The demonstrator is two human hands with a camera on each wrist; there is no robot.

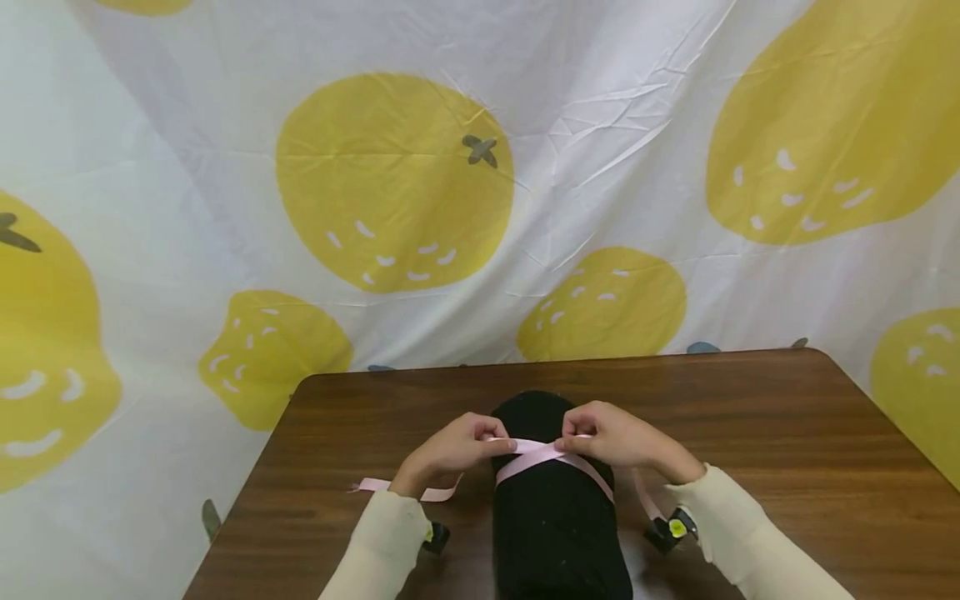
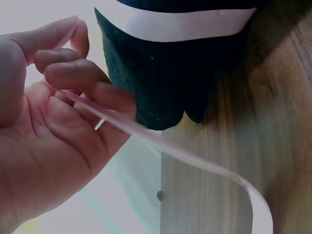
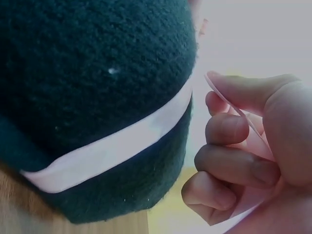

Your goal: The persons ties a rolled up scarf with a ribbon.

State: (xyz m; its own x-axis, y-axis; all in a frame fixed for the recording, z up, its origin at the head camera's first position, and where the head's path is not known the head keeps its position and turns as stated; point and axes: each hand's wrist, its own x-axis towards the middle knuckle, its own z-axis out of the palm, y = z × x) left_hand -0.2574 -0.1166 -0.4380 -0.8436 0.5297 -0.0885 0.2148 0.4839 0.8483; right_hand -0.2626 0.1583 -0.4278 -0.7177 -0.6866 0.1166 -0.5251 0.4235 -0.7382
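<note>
Table (image 1: 780, 425) under bundle (image 1: 555, 533); left hand (image 1: 459, 443), right hand (image 1: 617, 433), fingers pinching ribbon (image 1: 517, 469) either side of crossing, likely keeping it taut.

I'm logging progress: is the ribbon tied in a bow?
No bow: the ribbon crosses atop the black bundle, left hand and right hand pinching it.

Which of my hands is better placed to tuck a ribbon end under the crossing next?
Probably the right hand, by a slight edge: it pinches the pink ribbon close to where it crosses itself on the black bundle. The left hand pinches ribbon too, but farther out.
</note>
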